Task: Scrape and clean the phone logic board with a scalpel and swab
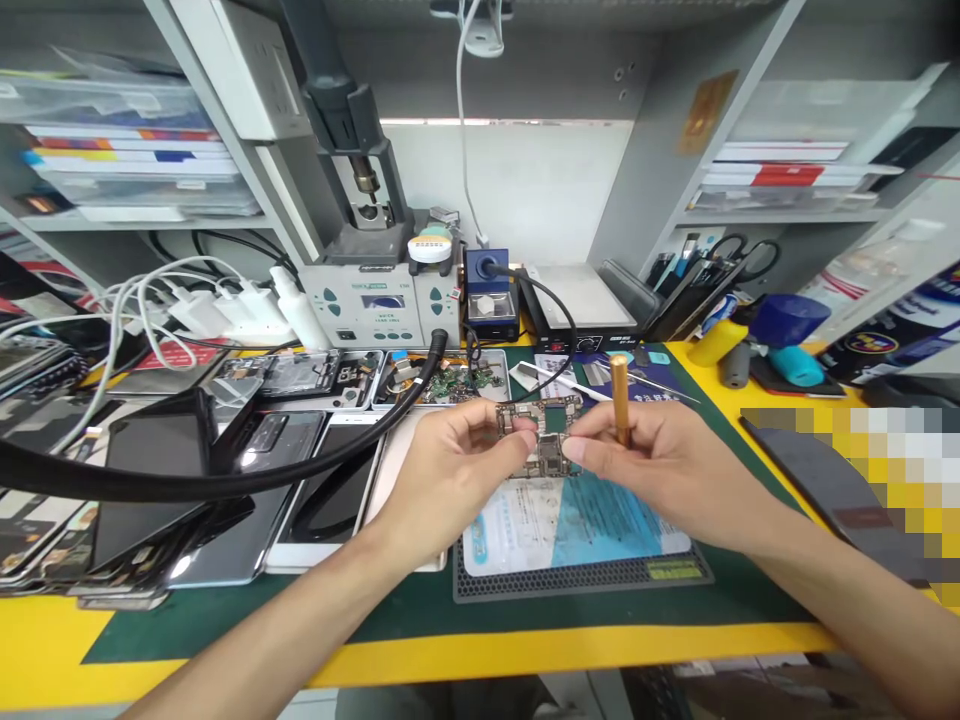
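Note:
A small phone circuit board (555,455) is held up over the middle of the bench, its face of chips and shields towards me. My left hand (469,455) pinches its left edge between thumb and fingers. At the right edge, the thumb and fingers of my right hand (652,455) are closed on it too. A slim gold tool handle (619,395) sticks up from among my right fingers; its lower end is hidden by the hand. Beneath the board lies a blue and white printed sheet (517,530) on a black honeycomb-patterned pad (585,580).
Phones and phone parts (217,500) cover the left side, crossed by a thick black hose (225,485). Behind stands a grey rework station (375,305) beside a soldering iron stand (491,300). Tweezers (652,380) lie at back right; a dark flat panel (817,480) sits right.

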The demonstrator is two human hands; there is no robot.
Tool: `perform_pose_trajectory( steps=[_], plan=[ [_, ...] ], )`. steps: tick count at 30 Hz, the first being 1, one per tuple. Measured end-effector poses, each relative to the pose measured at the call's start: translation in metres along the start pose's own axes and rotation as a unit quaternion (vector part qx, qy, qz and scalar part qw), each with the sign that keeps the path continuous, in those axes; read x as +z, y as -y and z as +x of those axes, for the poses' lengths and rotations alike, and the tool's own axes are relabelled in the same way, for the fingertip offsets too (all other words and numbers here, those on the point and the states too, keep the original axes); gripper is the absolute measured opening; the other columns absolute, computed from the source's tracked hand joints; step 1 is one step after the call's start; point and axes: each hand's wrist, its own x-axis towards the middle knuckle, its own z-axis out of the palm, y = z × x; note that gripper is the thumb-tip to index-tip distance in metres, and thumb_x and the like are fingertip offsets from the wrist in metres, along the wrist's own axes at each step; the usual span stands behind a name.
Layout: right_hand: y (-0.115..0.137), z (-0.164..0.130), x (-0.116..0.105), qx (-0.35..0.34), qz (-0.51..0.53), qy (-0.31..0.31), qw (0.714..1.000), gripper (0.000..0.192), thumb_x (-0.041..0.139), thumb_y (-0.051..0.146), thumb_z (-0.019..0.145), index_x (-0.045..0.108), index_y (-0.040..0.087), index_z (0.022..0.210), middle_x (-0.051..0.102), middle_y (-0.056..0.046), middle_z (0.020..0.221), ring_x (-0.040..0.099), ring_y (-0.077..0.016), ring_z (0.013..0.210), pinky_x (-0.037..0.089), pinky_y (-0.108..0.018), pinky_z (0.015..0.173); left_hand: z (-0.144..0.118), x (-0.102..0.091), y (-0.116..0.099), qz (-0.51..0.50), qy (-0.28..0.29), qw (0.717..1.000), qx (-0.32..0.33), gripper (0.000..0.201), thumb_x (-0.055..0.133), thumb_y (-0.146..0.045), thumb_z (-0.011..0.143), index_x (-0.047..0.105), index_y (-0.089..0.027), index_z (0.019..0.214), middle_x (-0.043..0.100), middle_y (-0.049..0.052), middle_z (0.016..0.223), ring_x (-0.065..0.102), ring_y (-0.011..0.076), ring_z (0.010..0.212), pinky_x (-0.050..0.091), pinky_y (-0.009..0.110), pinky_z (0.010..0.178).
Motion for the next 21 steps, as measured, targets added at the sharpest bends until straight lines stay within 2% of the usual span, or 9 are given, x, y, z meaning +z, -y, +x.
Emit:
perform_pose_trajectory(
  steps=[21],
  plan=[
    [0.0021, -0.0053, 0.0060, -0.025, 0.017, 0.015, 0.999, 0.032, 0.066, 0.049, 0.094, 0.071, 0.019, 0.084, 0.029, 0.008, 0.057, 0.025, -0.0105, 0.051, 0.017, -0.028, 0.048, 0.0023, 0.0017, -0.0009, 0.013, -0.014, 1.000, 0.014, 0.011, 0.080, -0.024, 0.071, 0.072, -0.017, 0.073, 0.069, -0.002, 0.074, 0.056, 0.0100, 0.068, 0.045, 0.020, 0.062]
  ],
)
